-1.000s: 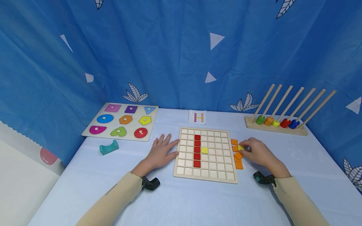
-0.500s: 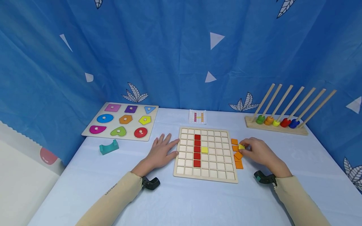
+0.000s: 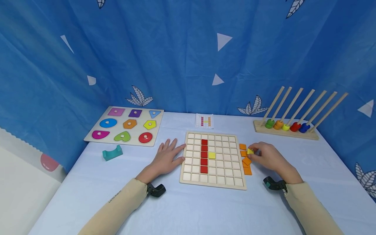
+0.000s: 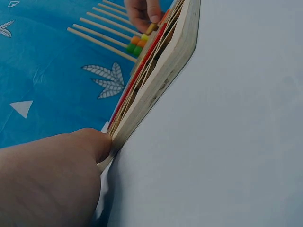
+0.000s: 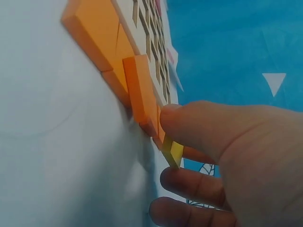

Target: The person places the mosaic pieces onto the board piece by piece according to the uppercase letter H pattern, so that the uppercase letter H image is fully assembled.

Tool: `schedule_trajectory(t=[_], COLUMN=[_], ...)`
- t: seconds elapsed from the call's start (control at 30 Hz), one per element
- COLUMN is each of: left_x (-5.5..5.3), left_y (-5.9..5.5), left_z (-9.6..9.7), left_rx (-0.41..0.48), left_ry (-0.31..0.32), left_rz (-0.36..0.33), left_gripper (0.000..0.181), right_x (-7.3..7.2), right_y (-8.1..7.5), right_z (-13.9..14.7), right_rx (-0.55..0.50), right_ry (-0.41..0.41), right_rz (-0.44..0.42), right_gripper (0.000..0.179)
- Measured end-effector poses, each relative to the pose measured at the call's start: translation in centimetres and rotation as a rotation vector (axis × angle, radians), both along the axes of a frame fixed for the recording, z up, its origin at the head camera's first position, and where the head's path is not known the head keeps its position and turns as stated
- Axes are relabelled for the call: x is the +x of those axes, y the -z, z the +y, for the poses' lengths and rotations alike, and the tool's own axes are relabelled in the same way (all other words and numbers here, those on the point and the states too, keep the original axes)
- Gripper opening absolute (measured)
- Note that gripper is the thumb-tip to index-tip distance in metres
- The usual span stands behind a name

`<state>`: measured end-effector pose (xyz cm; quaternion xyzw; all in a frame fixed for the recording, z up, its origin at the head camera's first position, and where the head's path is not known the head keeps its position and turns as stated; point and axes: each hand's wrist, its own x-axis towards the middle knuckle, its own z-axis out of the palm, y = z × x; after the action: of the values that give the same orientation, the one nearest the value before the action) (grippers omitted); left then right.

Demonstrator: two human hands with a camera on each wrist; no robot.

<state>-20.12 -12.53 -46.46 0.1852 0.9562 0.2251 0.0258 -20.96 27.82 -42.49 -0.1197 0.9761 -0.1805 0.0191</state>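
A wooden grid board lies flat in the middle of the table, with a column of red square tiles and one yellow tile beside that column. My left hand lies with fingers spread, thumb and index fingertips at the board's left edge. In the left wrist view the thumb touches the wooden rim. My right hand pinches a second yellow tile between thumb and fingers, just right of the board. Several orange tiles lie along the board's right edge, next to that hand.
Behind the board lies a small pattern card. A shape puzzle board is at the back left, with a teal curved block in front of it. At the back right stands a peg rack with coloured beads. A blue curtain hangs behind.
The yellow tile in my right hand has shifted very slightly among the orange tiles. My left hand stays at the board's edge. The whole head view has shifted slightly.
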Motion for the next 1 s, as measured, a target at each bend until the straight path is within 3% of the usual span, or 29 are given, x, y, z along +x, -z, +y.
schedule_trajectory(t=[0.67,1.0], left_x=[-0.2,-0.1], left_y=[0.2,0.1], left_z=[0.0,0.0], left_rx=[-0.012,-0.008], left_ry=[0.002,-0.006], left_rz=[-0.003,-0.022], left_gripper=[0.06,0.061], right_x=[0.1,-0.1], right_y=[-0.2,-0.7], right_z=[-0.8,-3.6], right_rx=[0.005,-0.015], right_ry=[-0.03,-0.15], right_rz=[0.005,0.043], right_gripper=[0.033,0.031])
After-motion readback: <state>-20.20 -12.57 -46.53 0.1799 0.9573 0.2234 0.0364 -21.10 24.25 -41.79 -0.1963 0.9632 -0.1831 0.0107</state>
